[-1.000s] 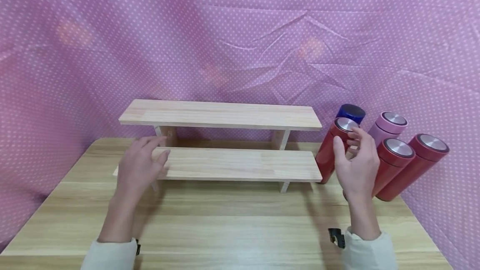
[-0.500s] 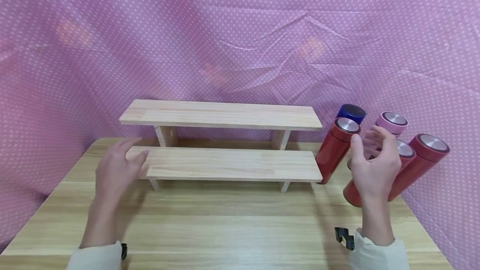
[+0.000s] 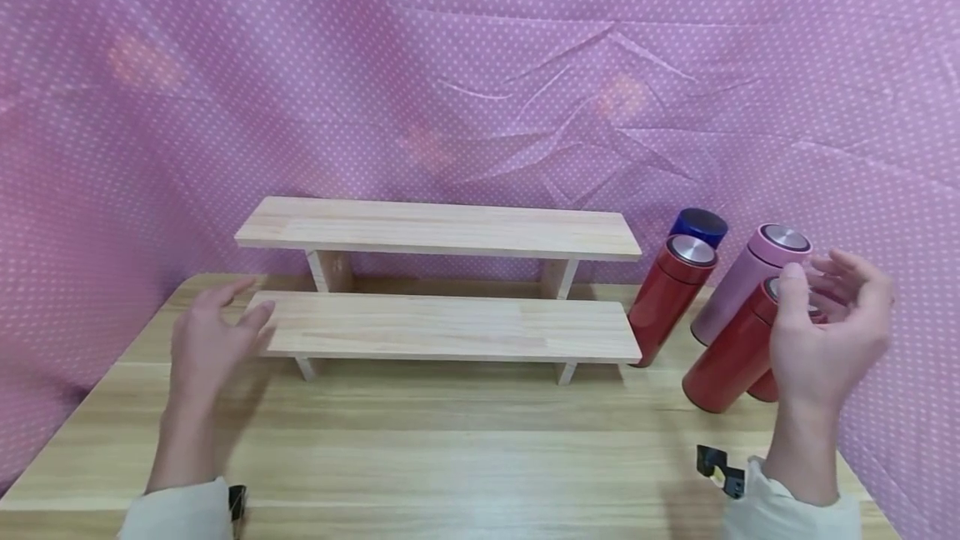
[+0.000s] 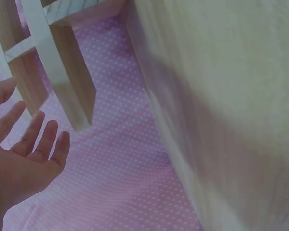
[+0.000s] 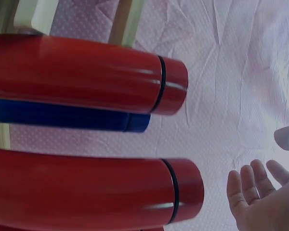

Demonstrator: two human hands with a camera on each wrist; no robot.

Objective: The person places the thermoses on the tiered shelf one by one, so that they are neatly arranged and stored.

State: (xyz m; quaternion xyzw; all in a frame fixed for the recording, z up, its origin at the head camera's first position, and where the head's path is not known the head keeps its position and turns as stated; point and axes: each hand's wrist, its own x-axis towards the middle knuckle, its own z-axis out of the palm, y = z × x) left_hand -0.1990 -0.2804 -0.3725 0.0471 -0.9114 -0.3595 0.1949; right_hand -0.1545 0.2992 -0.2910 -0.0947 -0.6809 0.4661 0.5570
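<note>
My left hand (image 3: 206, 344) hovers by the left end of a two-tier wooden shelf (image 3: 442, 327), fingers loosely bent and holding nothing. In the left wrist view its fingers lie apart from the shelf end (image 4: 72, 91). On the right, my right hand (image 3: 828, 348) is raised with relaxed fingers around nothing. It partly covers a red thermos bottle (image 3: 723, 361) in the head view; the right wrist view shows a gap between hand and bottles. Another red bottle (image 3: 763, 387) is mostly hidden behind this hand. A pink bottle (image 3: 742, 290) stands behind them.
Beside the shelf's right end stands a red bottle (image 3: 663, 307), with a blue bottle (image 3: 697, 226) partly hidden behind it. The upper shelf board (image 3: 442, 227) sits behind the lower one. Pink dotted cloth (image 3: 480, 90) surrounds the wooden table (image 3: 450, 457).
Both hands have moved outward, the left hand leftward off the lower board, the right hand rightward across the bottles. More of the pink bottle and the front red bottle shows. The bottles have not moved.
</note>
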